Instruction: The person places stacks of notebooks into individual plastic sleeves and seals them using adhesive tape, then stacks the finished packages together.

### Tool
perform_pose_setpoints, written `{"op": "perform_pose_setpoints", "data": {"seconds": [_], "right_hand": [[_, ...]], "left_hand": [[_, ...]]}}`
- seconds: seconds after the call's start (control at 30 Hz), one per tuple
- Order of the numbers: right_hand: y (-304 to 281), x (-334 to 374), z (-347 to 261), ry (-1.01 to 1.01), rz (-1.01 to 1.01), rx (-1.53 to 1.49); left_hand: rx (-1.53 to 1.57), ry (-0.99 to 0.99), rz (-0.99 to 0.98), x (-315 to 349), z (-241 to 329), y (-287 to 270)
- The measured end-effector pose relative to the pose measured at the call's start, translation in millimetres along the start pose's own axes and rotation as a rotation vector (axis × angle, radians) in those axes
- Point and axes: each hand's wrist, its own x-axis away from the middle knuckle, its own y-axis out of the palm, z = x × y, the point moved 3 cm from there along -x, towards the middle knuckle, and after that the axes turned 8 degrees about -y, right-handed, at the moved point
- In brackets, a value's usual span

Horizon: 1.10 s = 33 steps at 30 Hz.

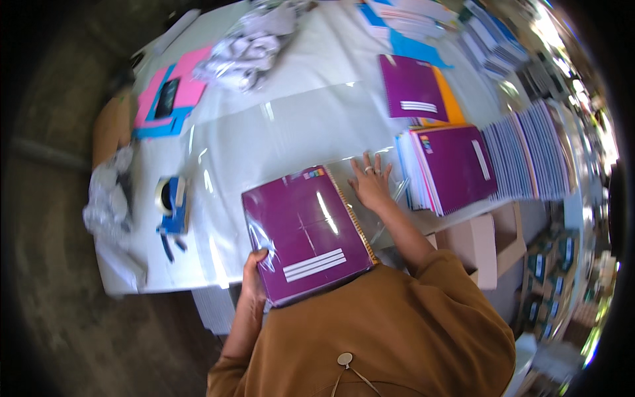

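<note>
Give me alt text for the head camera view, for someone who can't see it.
A left hand grips a shiny purple notebook at the near edge of a white table, with the right hand spread open beside it. More notebooks are stacked to the right; at left are a tape dispenser and a phone on pink and blue sheets.
</note>
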Motion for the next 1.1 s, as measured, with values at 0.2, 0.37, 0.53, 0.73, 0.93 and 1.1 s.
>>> {"op": "perform_pose_setpoints", "data": {"seconds": [0.2,0.37,0.53,0.73,0.93,1.1], "right_hand": [[16.6,54.2,18.5,0.053,0.301,0.056],[68.1,35.1,29.4,0.057,0.654,-0.359],[2.4,74.8,26.0,0.119,0.384,-0.308],[0.7,75.9,29.9,-0.032,0.613,-0.52],[51.3,45.8,36.6,-0.146,0.654,-0.7],[23.4,68.1,41.5,-0.122,0.565,-0.793]], "left_hand": [[-0.108,0.129,-0.269,9.7,24.3,61.7],[-0.318,0.483,-0.454,34.9,53.9,194.1],[-0.297,0.722,-0.592,59.5,21.2,403.5],[-0.075,0.085,-1.316,86.6,-99.3,664.5],[-0.29,-0.076,-1.137,20.7,-238.8,740.3],[-0.632,0.019,-1.183,13.7,-214.2,722.8]]}}
